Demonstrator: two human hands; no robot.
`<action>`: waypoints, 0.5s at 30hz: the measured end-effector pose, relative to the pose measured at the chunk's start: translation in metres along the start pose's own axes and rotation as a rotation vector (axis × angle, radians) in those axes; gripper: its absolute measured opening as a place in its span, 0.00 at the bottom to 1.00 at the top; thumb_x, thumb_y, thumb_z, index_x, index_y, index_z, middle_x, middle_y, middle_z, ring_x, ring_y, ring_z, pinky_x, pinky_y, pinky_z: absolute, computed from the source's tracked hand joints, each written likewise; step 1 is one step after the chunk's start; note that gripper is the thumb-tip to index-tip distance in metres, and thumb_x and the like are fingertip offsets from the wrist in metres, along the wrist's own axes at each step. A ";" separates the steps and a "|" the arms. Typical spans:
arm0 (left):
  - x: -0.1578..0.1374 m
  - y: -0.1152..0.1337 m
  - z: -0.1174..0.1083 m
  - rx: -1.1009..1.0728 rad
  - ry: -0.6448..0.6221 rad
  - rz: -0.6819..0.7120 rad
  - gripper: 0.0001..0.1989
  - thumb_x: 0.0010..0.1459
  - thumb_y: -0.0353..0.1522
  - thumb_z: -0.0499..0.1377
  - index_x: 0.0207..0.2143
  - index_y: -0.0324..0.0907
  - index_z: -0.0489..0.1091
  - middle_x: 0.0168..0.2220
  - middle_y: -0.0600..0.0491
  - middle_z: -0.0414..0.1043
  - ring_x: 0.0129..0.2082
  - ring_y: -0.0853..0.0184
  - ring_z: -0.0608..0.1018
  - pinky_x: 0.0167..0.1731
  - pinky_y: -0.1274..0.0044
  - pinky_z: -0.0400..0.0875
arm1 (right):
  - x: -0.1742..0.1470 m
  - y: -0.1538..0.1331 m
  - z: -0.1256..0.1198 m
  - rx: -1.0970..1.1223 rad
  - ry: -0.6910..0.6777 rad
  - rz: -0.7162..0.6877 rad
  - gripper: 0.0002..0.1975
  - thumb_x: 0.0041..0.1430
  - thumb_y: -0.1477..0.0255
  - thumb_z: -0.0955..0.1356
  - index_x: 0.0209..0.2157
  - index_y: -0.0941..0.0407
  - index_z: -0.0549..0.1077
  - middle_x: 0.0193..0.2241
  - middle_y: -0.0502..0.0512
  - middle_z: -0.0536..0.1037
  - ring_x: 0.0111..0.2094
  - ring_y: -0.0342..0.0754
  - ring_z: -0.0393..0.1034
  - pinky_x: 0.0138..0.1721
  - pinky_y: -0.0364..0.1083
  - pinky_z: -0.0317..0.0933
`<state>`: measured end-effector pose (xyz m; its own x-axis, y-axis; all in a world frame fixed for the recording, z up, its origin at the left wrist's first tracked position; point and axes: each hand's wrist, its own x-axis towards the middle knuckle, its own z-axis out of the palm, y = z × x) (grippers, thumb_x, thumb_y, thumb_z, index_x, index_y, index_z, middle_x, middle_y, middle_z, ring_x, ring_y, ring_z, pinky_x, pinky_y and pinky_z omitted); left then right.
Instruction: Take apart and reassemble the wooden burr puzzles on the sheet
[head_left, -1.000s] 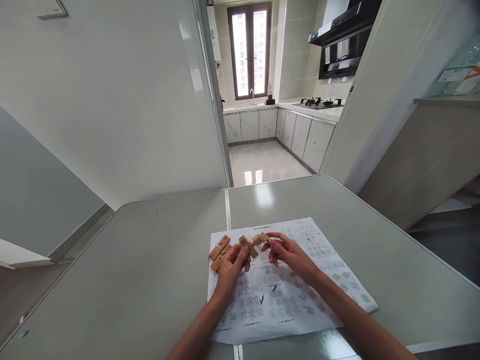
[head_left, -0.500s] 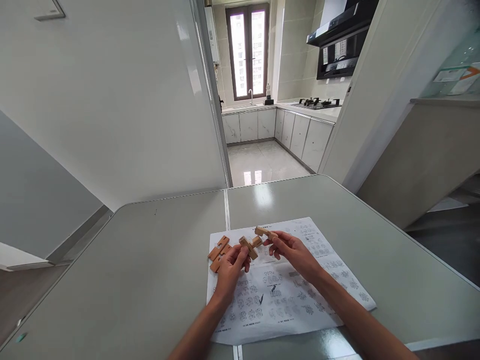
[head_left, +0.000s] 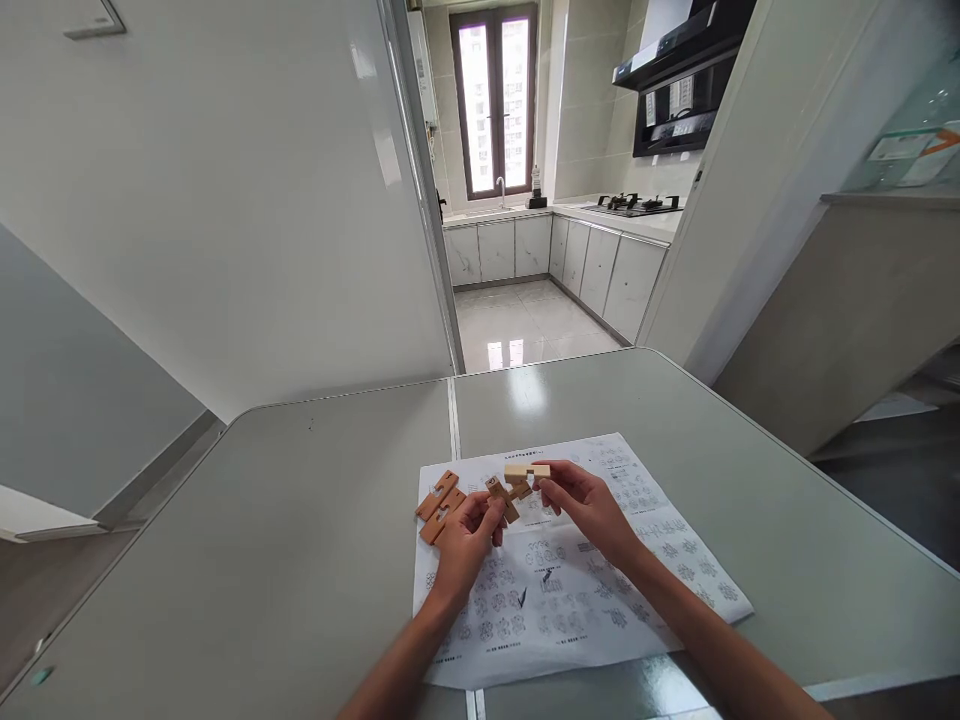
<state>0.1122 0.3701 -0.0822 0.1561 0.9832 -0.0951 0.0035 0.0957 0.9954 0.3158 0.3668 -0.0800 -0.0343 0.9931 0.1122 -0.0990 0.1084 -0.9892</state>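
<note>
Above the printed paper sheet (head_left: pixel 540 620), my left hand (head_left: pixel 469 535) is closed on a pair of crossed wooden puzzle pieces (head_left: pixel 504 498). My right hand (head_left: pixel 589 500) pinches the right end of a lighter notched wooden puzzle piece (head_left: pixel 517 472). That piece is held roughly level, just above the crossed pair; whether they touch I cannot tell. Left of my left hand, notched reddish-brown wooden pieces (head_left: pixel 437 492) lie side by side on the sheet's upper left corner, partly covered by my fingers. Small line drawings of assembled shapes cover the sheet.
The sheet lies on a grey-green table (head_left: pixel 315 560) with a pale seam (head_left: pixel 453 420) down its middle. A white wall panel (head_left: pixel 300 220) rises at the table's far left edge. Beyond the far edge is a kitchen with white cabinets (head_left: pixel 496 250). A small green object (head_left: pixel 43 676) sits at lower left.
My right hand has turned its puzzle piece from tilted to nearly level, showing its lighter side and notch. My left hand has shifted slightly right with the crossed pieces.
</note>
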 end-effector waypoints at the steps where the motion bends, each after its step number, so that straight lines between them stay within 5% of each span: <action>1: 0.000 -0.001 0.000 0.001 -0.003 -0.001 0.20 0.57 0.50 0.66 0.32 0.42 0.74 0.25 0.56 0.69 0.23 0.70 0.68 0.26 0.78 0.60 | 0.000 0.001 0.000 -0.007 0.005 -0.002 0.21 0.62 0.52 0.72 0.47 0.53 0.78 0.31 0.53 0.76 0.30 0.48 0.66 0.34 0.48 0.64; 10: 0.000 0.001 0.001 -0.015 0.001 -0.013 0.21 0.55 0.51 0.66 0.30 0.42 0.73 0.23 0.56 0.69 0.22 0.70 0.68 0.25 0.78 0.60 | 0.006 0.010 -0.006 0.332 -0.017 0.119 0.24 0.63 0.49 0.69 0.48 0.54 0.74 0.37 0.57 0.76 0.34 0.50 0.70 0.31 0.47 0.62; 15: 0.001 0.001 0.000 -0.032 0.009 -0.014 0.21 0.55 0.51 0.66 0.30 0.42 0.72 0.24 0.57 0.70 0.22 0.71 0.68 0.25 0.78 0.60 | 0.007 0.009 -0.010 0.504 -0.067 0.245 0.20 0.63 0.49 0.69 0.46 0.49 0.70 0.43 0.56 0.77 0.45 0.55 0.74 0.32 0.45 0.67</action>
<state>0.1126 0.3707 -0.0815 0.1471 0.9831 -0.1092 -0.0258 0.1141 0.9931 0.3246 0.3748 -0.0889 -0.1778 0.9796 -0.0931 -0.5422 -0.1765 -0.8215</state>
